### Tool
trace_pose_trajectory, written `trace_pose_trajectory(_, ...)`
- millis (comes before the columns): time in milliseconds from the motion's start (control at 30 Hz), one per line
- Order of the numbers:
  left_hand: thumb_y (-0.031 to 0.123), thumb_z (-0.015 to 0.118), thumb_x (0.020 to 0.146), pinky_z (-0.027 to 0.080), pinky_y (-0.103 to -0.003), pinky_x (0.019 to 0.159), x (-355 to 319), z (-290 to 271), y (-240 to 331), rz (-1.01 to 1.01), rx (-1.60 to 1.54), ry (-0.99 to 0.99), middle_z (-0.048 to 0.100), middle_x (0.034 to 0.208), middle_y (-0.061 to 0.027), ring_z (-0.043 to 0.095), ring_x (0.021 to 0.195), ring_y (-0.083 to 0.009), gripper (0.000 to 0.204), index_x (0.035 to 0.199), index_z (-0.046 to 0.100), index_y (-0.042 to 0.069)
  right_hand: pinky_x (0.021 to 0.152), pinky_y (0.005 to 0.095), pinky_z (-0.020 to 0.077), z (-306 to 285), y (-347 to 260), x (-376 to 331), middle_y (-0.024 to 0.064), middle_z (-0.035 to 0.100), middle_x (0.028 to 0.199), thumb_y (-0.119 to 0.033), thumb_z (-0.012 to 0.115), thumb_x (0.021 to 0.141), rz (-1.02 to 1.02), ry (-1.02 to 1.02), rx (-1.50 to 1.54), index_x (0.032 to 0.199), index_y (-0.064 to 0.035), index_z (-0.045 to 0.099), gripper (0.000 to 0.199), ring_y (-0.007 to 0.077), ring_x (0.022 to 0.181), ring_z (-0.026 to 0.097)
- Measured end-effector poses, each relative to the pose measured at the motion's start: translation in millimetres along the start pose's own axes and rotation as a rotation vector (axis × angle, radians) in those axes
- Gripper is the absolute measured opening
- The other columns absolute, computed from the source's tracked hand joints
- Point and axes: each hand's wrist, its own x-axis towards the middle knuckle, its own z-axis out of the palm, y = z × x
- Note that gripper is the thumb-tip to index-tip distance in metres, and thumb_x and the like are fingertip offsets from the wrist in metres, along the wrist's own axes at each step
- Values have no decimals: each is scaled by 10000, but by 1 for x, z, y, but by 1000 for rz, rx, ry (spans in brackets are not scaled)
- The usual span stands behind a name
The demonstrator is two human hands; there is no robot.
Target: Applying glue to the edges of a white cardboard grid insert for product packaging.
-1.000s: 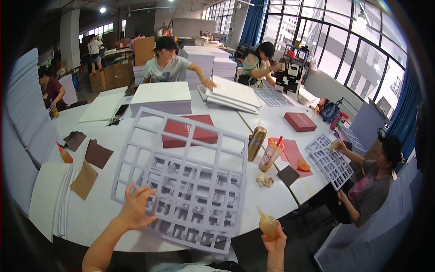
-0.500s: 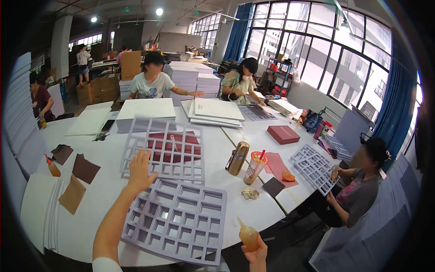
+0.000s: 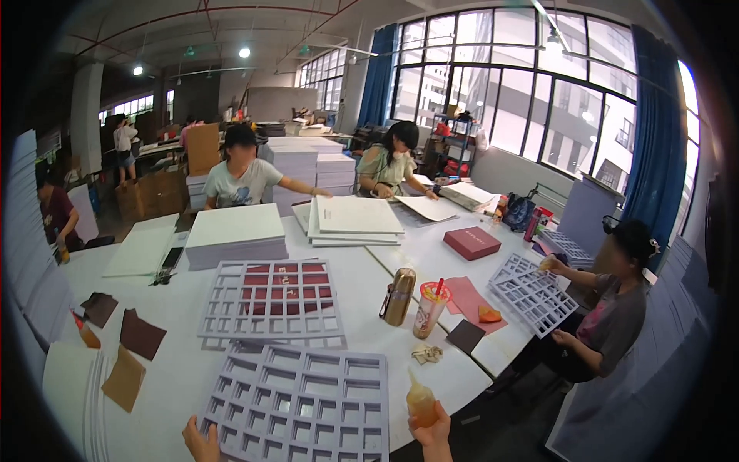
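A pale lilac grid panel (image 3: 302, 391) with many rectangular openings lies nearest me on the table. My left hand (image 3: 202, 440) is at its lower left edge, thumb and fingers closed around the rim. My right hand (image 3: 433, 431), just right of this panel, grips a squeeze bottle (image 3: 419, 406) of amber liquid, its thin nozzle pointing up. Beyond lies another grid panel (image 3: 258, 331), overlapping a similar one beneath it. A dark red box or board (image 3: 286, 286) shows through its openings.
A gold thermos (image 3: 398, 296) and a drink cup with a straw (image 3: 433, 309) stand right of the panels. Brown sheets (image 3: 142, 333) lie left. White board stacks (image 3: 235, 231) stand farther back. A co-worker (image 3: 608, 308) at right holds a grid panel (image 3: 543, 304); others sit across the table (image 3: 369, 339).
My left hand has let go of the farther grid panel, which now lies flatter, and come back to the near panel's edge. The right hand still holds the bottle. The view has tilted up.
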Motion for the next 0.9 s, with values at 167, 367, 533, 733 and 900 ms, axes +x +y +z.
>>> trace_pose_trajectory(167,56,576,842,385,-430,928,-17,10,14,-151,-69,245,528,1136,-181,471,1088,-338,377,1202,501,-30,651,340,513,-11,7,9,138,572,1163,-417,545,884,-9,-30,42,1212,-85,530,467,304,979,560)
trace_pose_trajectory(367,12,544,838,403,-411,911,-8,17,19,-153,-113,306,536,1130,-169,502,1058,-328,331,1167,537,-25,681,382,510,0,3,9,85,607,1141,-375,538,906,45,-67,19,1191,-116,555,386,256,981,588)
trace_pose_trajectory(533,-14,532,826,400,-407,920,-10,12,24,-194,-106,293,536,1130,-171,499,1064,-327,343,1169,534,-27,673,375,505,4,7,7,97,595,1165,-383,537,905,33,-86,39,1205,-110,543,406,261,990,581)
trace_pose_trajectory(733,-10,535,801,387,-438,894,-10,15,22,-145,-119,317,541,1072,-170,498,1026,-351,349,1149,533,-31,659,343,523,-6,7,9,136,570,1183,-419,584,868,3,-59,43,1237,-102,526,491,320,1031,556)
trace_pose_trajectory(900,-13,533,800,388,-436,893,-11,13,22,-159,-102,316,538,1075,-172,497,1029,-349,352,1151,530,-32,653,337,517,-8,6,9,141,571,1175,-423,586,866,0,-43,19,1239,-101,522,498,318,1026,558)
